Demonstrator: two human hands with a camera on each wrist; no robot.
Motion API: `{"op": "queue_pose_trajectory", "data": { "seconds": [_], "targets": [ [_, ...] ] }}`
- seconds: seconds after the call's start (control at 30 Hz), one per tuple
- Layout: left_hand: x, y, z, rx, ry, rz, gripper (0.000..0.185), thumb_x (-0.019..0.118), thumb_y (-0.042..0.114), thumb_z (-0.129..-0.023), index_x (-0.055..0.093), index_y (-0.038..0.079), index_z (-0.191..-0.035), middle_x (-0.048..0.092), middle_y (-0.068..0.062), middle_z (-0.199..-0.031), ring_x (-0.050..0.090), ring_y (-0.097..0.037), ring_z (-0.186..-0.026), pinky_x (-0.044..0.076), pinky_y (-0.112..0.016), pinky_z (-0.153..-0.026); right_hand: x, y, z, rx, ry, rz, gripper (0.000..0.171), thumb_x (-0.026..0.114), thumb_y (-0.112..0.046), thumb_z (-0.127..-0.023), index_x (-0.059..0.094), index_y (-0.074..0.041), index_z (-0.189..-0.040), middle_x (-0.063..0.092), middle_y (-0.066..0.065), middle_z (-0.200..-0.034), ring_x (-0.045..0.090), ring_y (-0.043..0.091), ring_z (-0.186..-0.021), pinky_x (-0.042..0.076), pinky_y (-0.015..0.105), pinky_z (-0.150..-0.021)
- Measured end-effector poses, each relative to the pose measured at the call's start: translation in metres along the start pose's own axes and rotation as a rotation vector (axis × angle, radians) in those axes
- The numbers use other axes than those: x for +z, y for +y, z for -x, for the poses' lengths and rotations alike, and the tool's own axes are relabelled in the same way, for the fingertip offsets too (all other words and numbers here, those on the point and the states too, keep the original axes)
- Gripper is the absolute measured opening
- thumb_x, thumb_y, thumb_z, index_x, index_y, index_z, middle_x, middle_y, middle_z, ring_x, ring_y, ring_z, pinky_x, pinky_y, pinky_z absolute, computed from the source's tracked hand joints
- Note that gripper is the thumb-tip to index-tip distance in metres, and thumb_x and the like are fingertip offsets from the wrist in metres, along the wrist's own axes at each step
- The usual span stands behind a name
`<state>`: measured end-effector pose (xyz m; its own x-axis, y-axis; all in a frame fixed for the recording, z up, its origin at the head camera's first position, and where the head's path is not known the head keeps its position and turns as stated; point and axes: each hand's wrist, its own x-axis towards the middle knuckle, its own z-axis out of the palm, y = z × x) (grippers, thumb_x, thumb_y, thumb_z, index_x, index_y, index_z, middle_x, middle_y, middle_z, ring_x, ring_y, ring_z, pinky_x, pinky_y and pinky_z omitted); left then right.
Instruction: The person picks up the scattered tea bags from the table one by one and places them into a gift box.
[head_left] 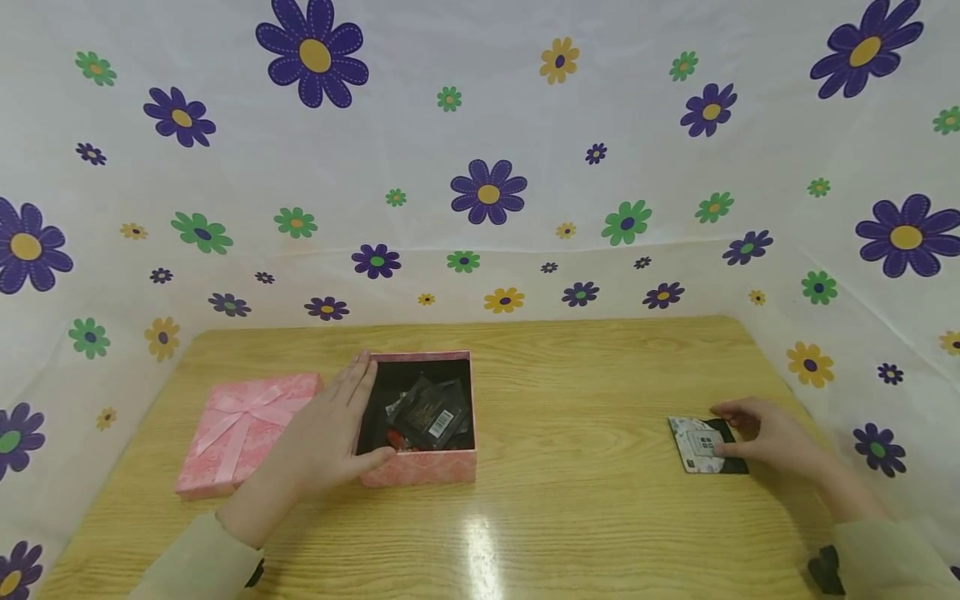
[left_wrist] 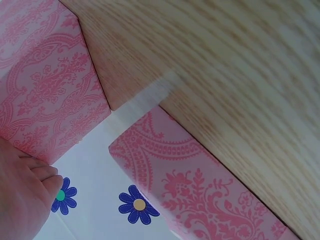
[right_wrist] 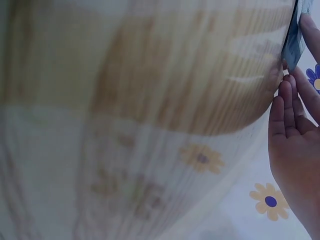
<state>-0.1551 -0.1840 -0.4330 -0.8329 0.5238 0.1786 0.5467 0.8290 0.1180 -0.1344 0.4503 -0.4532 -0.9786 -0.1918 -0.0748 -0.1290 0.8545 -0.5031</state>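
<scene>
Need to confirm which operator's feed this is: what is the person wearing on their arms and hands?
Both hands, the left hand and the right hand, are bare, with no gloves and no rings that I can make out. Each forearm wears a pale greenish-beige sleeve. A dark strap or band shows at the cuffs, most plainly on the right.

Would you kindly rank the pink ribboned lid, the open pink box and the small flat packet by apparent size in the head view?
1. Pink ribboned lid and open pink box: look alike, so unranked.
2. Small flat packet: clearly smallest.
</scene>
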Motion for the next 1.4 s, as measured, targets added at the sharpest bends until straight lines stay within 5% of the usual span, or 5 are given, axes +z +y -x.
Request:
{"op": "queue_pose_trajectory", "data": {
  "seconds": [0.37,0.63,1.17,1.4],
  "targets": [
    [-0.002,0.001,0.000,-0.006,-0.024,0.003,0.115,0.067,0.069,-0.091,0.022,-0.008,-0.165,0.020,-0.026,-0.176,0.023,-0.043,-0.163,0.031,-0.055,-0.129,0.003,-0.011,-0.004,0.047,0.019,0.058,0.052,0.093,-0.026,-0.082,0.072,0.006,-0.118,0.072,0.013,-0.106,0.052,0.000,-0.086,0.049,0.019,-0.072],
    [-0.002,0.002,0.000,-0.005,-0.021,0.007,0.115,0.063,0.071,-0.092,0.023,-0.008,-0.165,0.021,-0.026,-0.175,0.026,-0.044,-0.162,0.034,-0.056,-0.128,0.004,-0.015,-0.010,0.075,0.036,0.001,0.054,0.090,-0.021,-0.086,0.064,0.009,-0.122,0.069,0.026,-0.117,0.069,0.040,-0.104,0.055,0.024,-0.079],
    [-0.003,0.002,0.001,-0.011,-0.031,0.016,0.116,0.064,0.070,-0.092,0.021,-0.008,-0.166,0.017,-0.025,-0.176,0.025,-0.044,-0.163,0.032,-0.055,-0.129,-0.008,-0.043,-0.035,0.047,0.094,-0.025,0.030,0.081,-0.014,-0.094,0.071,0.006,-0.114,0.073,0.013,-0.098,0.056,-0.005,-0.078,0.052,0.020,-0.068],
    [-0.002,0.001,0.001,-0.015,-0.030,0.007,0.115,0.065,0.069,-0.092,0.021,-0.007,-0.166,0.018,-0.025,-0.176,0.024,-0.043,-0.163,0.031,-0.055,-0.129,-0.013,-0.060,-0.049,0.032,0.102,-0.012,0.029,0.077,-0.016,-0.098,0.073,0.005,-0.118,0.076,0.017,-0.103,0.067,0.009,-0.088,0.056,0.026,-0.073]
  ]
}}
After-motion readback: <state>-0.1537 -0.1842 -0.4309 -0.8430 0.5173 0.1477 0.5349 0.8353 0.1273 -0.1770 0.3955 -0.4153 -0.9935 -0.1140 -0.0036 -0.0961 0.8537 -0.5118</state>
